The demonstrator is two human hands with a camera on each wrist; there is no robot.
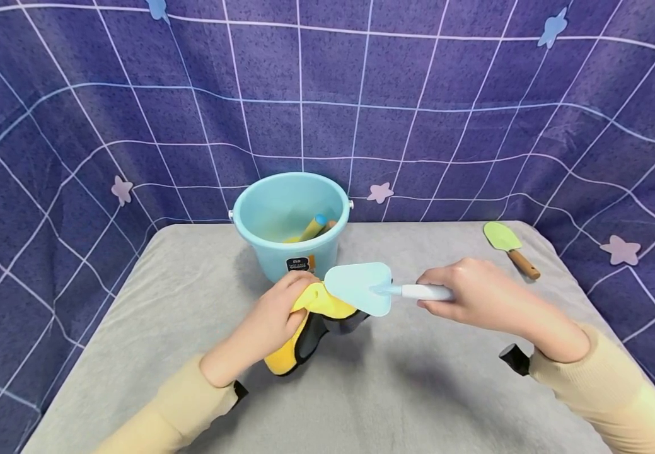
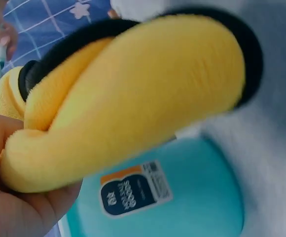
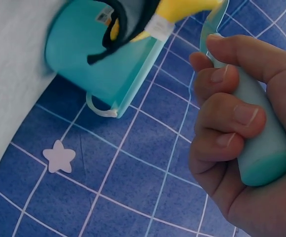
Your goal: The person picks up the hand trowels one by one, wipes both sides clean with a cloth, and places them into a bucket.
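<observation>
My left hand (image 1: pixel 282 306) grips a yellow cloth with grey-black backing and dark edging (image 1: pixel 284 353), which hangs in folds just in front of the bucket. In the left wrist view the bunched cloth (image 2: pixel 148 94) fills much of the picture. Curled round a pale handle, my right hand (image 1: pixel 469 293) holds a light blue hand trowel (image 1: pixel 361 284) level, its blade overlapping the cloth's upper edge in the head view. Fingers (image 3: pixel 232 118) wrap the trowel's handle (image 3: pixel 266 143) in the right wrist view. Behind both stands a light blue bucket (image 1: pixel 265 236) with a dark label.
Inside the bucket lie a yellow tool handle with a blue end (image 1: pixel 313 227) and a brownish piece beside it. A small green trowel with a wooden handle (image 1: pixel 511 249) rests at the back right of the grey-covered table (image 1: pixel 191 284). A purple gridded curtain (image 1: pixel 327 126) surrounds the back and sides.
</observation>
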